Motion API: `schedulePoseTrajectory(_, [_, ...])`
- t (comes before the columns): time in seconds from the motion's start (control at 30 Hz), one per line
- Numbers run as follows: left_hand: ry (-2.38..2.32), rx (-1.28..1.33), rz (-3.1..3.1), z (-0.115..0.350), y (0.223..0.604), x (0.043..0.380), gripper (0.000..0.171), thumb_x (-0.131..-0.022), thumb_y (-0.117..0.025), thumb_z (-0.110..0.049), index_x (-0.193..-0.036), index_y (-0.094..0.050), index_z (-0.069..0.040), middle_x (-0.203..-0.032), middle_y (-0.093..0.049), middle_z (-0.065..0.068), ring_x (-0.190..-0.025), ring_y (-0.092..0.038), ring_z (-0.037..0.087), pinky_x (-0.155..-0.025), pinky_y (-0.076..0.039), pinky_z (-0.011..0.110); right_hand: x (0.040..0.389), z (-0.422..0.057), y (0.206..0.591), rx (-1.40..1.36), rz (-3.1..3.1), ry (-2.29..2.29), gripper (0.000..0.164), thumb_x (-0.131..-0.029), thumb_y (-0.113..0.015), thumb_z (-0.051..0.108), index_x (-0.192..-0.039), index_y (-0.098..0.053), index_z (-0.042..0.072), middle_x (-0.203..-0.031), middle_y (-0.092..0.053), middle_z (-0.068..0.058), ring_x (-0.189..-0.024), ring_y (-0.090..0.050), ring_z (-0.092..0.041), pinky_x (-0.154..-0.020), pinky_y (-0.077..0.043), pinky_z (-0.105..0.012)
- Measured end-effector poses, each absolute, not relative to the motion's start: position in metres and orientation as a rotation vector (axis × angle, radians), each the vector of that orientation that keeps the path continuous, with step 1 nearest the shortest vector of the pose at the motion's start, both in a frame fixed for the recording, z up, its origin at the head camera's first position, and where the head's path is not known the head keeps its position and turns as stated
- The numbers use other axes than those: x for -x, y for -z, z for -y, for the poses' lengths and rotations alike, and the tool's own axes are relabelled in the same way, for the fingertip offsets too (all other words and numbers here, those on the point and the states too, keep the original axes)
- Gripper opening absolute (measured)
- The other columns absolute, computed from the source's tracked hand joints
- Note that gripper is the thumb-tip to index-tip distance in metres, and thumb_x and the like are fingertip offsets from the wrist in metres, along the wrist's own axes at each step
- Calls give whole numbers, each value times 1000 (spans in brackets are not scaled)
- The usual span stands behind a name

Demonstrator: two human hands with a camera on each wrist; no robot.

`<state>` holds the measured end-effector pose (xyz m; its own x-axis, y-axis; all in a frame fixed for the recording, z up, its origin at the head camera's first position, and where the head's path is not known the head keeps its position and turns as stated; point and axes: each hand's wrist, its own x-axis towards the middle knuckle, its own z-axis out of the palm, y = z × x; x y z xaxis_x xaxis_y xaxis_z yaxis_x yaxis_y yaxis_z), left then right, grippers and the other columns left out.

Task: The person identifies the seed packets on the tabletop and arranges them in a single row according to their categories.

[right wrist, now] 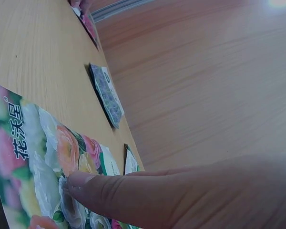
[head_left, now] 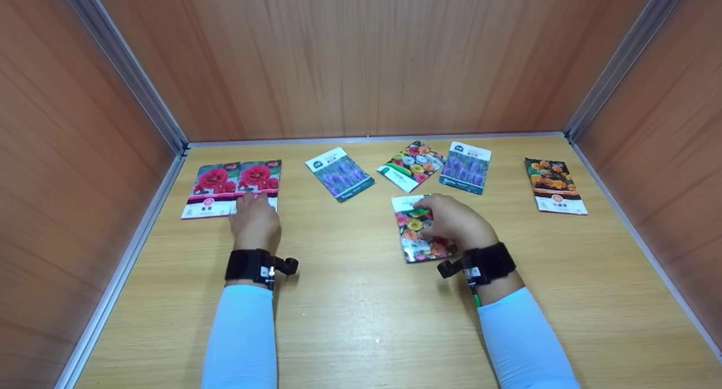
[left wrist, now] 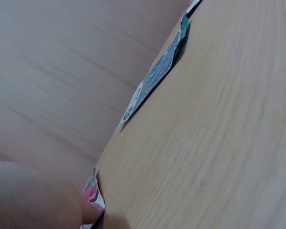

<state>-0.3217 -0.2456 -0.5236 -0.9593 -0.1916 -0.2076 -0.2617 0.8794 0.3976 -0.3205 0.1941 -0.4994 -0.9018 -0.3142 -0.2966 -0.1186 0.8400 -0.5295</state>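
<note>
At the left, two pink-flower seed packets lie side by side, the outer packet (head_left: 208,189) against the inner packet (head_left: 259,175). My left hand (head_left: 255,222) rests on the lower part of the inner one, its fingertips pressing the printed face. A mixed-flower seed packet (head_left: 414,248) lies front centre, white end away from me. My right hand (head_left: 459,222) holds it from the right side. In the right wrist view the thumb (right wrist: 100,191) lies across its printed flowers, while the other fingers are mostly hidden.
Behind are a lavender packet (head_left: 340,175), a second mixed-flower packet (head_left: 414,164) set at an angle, and another lavender packet (head_left: 466,168). An orange-flower packet (head_left: 555,186) lies far right. Wood-grain panels (head_left: 366,62) with grey metal edging enclose the table (head_left: 338,321) at back and sides.
</note>
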Motion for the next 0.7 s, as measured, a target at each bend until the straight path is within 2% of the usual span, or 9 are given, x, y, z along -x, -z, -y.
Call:
schedulePoseTrajectory(0.33, [-693,345,-2917,245,518,323,68,-121,-44,-28,-179,-23,1,-186,-10,36,-174,-8,56,-135,-13,84,321,-193,499,302,-2632,735,67,-100,-90,20,-162,-65,20,-167,-60,-14,-138,-60,-33,-129,-48,-62])
schedulePoseTrajectory(0.43, [-735,299,-2957,236,514,324,67,-119,-50,-28,-177,-32,0,-185,-18,34,-173,-15,56,-135,-17,82,321,-194,499,312,-2644,716,67,-100,-90,23,-162,-65,19,-167,-61,-14,-143,-60,-33,-129,-48,-63])
schedulePoseTrajectory(0.57, [-720,85,-3019,211,510,325,62,-116,-58,-28,-171,-46,-2,-182,-33,28,-169,-29,53,-134,-29,77,322,-194,500,326,-2663,698,67,-100,-91,24,-161,-65,18,-166,-62,-14,-145,-60,-34,-130,-48,-62])
schedulePoseTrajectory(0.7, [-679,-120,-2996,176,510,324,63,-115,-63,-34,-171,-50,-8,-184,-35,22,-171,-31,48,-135,-30,76,323,-194,501,355,-2670,693,65,-100,-89,24,-161,-66,16,-165,-63,-14,-145,-60,-33,-130,-47,-62])
